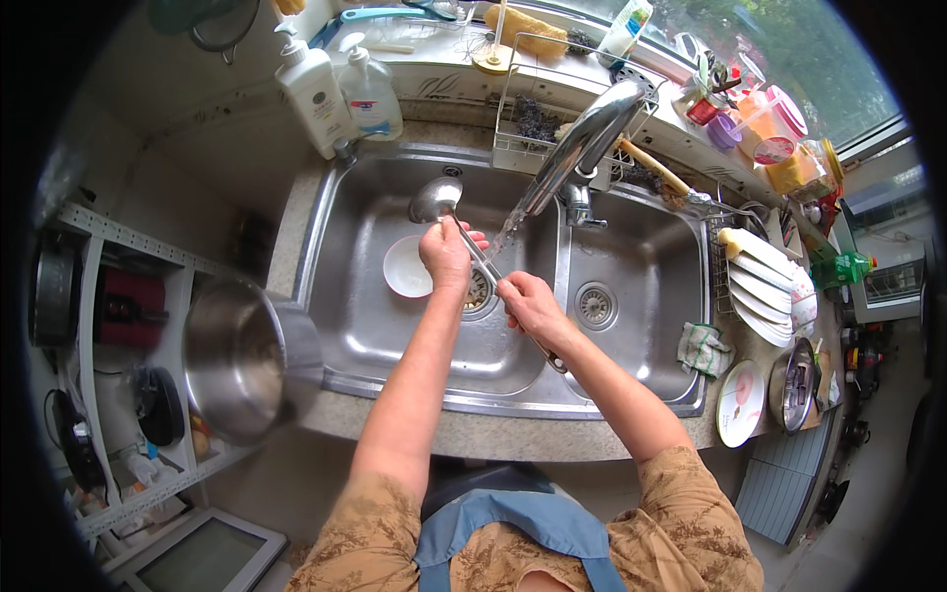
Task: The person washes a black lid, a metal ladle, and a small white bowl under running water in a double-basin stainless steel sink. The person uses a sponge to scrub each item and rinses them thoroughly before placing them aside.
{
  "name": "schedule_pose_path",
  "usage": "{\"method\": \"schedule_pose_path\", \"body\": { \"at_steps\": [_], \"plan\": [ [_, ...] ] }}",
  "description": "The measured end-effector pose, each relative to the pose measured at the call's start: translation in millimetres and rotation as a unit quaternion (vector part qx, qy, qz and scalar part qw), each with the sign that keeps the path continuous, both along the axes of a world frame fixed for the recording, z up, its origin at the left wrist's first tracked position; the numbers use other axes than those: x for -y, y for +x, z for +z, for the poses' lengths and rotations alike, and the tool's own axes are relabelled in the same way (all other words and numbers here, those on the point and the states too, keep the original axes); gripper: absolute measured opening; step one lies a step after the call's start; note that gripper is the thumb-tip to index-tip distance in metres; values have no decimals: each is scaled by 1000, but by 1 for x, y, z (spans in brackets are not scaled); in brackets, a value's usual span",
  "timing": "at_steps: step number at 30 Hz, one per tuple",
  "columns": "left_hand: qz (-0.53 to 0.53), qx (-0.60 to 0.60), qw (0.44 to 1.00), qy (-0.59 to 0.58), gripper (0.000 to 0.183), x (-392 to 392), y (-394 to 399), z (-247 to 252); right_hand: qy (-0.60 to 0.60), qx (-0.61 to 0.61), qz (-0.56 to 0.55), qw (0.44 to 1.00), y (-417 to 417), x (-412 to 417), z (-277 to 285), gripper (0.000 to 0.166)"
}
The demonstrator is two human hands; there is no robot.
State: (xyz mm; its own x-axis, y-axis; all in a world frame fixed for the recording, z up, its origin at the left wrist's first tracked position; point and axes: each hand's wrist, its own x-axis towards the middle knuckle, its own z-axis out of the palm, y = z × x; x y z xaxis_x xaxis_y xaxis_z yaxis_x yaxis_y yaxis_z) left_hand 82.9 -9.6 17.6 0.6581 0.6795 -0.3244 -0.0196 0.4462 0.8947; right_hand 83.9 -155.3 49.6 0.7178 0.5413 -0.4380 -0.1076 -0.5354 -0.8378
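Observation:
A metal ladle [436, 200] is held slantwise over the left sink basin [370, 340], its bowl at the upper left. My left hand [448, 251] grips the handle just below the bowl, its fingers partly spread. Further down, my right hand [534, 307] is closed around the handle, whose end shows beneath my wrist. Water runs from the chrome faucet [584, 148] onto the handle between my hands. Below and beside my left hand, a white bowl [408, 268] with a reddish rim lies in the basin. A drain strainer [477, 290] is partly hidden by the handle.
The right basin [644, 251] adjoins. Two pump bottles [317, 100] stand behind, beside a wire rack [510, 140]. A large steel pot [244, 362] is at the left edge. Rightward are stacked plates [762, 296], a checked cloth [705, 349], a plate [740, 403] and a metal bowl [792, 385].

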Motion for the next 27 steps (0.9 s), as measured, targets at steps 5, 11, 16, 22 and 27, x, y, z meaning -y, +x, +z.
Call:
{"method": "schedule_pose_path", "body": {
  "at_steps": [5, 11, 16, 22, 27],
  "plan": [
    [9, 25, 999, 38, 14, 1, 5, 1, 63, -100, -8, 993, 23, -41, -10, 31],
    [3, 50, 996, 68, 12, -24, 0, 9, 197, -190, 34, 961, 38, -63, -23, 18],
    [41, 68, 992, 100, 12, -32, -1, 27, 284, -224, 88, 928, 40, -58, -26, 16],
    [48, 124, 983, 129, 13, -35, 8, 28, 239, -265, 90, 930, 35, -32, -37, 30],
    [28, 107, 987, 112, 13, -24, 7, 25, 175, -207, 99, 957, 24, -14, -20, 28]
  ]
}}
